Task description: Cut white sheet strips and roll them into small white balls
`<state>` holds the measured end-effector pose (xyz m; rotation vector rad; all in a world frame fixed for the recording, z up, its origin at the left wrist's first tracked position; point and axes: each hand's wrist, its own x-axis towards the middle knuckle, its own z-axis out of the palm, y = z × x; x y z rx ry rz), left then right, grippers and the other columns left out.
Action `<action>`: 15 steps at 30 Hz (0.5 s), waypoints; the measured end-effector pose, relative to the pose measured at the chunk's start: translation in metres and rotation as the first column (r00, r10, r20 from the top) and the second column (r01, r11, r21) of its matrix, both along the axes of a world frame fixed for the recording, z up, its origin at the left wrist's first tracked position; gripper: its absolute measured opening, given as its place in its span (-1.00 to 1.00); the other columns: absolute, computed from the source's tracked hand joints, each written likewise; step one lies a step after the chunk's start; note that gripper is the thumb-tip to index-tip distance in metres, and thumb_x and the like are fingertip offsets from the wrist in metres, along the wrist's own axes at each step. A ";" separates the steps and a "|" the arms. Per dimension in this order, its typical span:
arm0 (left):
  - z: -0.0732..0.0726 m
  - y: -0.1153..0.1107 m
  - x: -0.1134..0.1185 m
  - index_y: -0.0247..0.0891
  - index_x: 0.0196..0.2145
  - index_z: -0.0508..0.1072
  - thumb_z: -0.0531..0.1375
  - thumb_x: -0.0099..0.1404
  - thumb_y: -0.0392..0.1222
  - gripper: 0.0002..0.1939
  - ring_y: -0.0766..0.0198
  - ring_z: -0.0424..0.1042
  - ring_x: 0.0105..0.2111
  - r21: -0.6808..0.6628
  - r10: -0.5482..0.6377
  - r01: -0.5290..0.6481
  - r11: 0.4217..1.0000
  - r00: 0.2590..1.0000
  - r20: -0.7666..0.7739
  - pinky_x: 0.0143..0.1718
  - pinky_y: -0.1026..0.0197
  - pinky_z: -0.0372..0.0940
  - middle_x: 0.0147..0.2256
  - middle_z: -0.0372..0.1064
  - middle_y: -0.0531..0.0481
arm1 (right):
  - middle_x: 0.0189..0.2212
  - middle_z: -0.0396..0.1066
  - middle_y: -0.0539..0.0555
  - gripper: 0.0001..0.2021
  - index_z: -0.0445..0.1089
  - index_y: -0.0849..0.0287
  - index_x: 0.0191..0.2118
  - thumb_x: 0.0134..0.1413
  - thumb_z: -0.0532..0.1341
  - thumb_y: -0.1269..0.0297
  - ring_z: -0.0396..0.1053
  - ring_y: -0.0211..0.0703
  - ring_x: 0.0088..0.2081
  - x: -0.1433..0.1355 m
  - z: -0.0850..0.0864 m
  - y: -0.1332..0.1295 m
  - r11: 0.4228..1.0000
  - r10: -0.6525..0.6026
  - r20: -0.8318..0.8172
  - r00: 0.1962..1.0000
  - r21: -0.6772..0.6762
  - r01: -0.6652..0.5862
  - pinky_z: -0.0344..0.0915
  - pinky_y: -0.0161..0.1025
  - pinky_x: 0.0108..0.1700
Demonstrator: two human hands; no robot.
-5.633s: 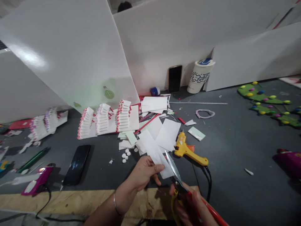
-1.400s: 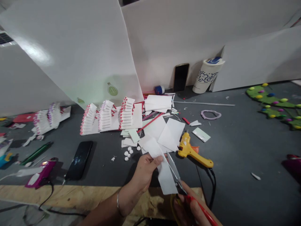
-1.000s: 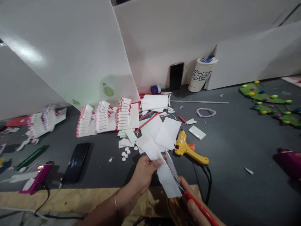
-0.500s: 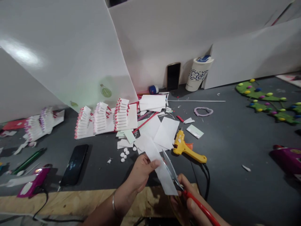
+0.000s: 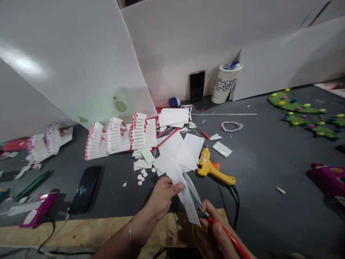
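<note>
White rectangular paper strip (image 5: 185, 197), pinched in left grip (image 5: 161, 196), nearer and left of yellow plastic glue gun (image 5: 210, 169); red-and-yellow-handled metal scissors (image 5: 198, 206), grasped in right grip (image 5: 219, 236), along gun-facing edge. Best held taut, cut slowly and straight.

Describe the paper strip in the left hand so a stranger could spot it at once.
Start at the dark table and the wooden board along its near side. Near there, the left hand, with a bracelet at its wrist, pinches a long white paper strip beside the scissors. Unlike the loose white sheets beyond, it is held in a hand.
</note>
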<state>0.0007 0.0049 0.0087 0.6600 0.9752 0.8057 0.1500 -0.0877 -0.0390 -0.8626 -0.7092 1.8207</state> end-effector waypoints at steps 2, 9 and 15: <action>0.000 0.000 0.000 -0.40 -0.38 0.59 0.47 -0.10 -0.05 -0.62 0.25 0.42 -0.42 -0.004 -0.002 0.002 1.000 1.000 -0.009 -0.30 0.25 0.26 -0.43 0.52 -0.10 | -0.63 0.06 -0.15 -0.46 0.14 0.08 -0.41 -0.12 0.22 -0.34 -0.01 -0.37 -0.63 0.000 0.000 0.001 1.000 -0.012 0.017 1.000 -0.015 0.012 0.10 -0.37 -0.58; -0.001 -0.001 -0.001 -0.39 -0.40 0.57 0.47 -0.11 -0.04 -0.61 0.17 0.47 -0.34 -0.008 -0.008 0.008 1.000 1.000 -0.030 -0.33 0.26 0.27 -0.49 0.51 -0.09 | -0.63 -0.02 -0.18 -0.44 0.09 0.06 -0.40 -0.14 0.22 -0.35 -0.14 -0.41 -0.63 -0.010 0.001 -0.005 0.998 -0.043 -0.044 0.998 -0.038 0.041 0.01 -0.42 -0.60; 0.000 0.000 -0.003 -0.37 -0.33 0.58 0.44 -0.07 0.06 -0.54 0.16 0.48 -0.42 -0.047 0.045 -0.044 0.998 0.998 0.032 -0.27 0.16 0.33 -0.43 0.54 -0.15 | -0.60 -0.03 -0.17 -0.51 0.10 0.01 -0.30 -0.04 0.19 -0.30 -0.13 -0.40 -0.66 -0.010 0.010 -0.017 0.994 -0.032 -0.043 0.999 -0.103 0.028 -0.02 -0.43 -0.64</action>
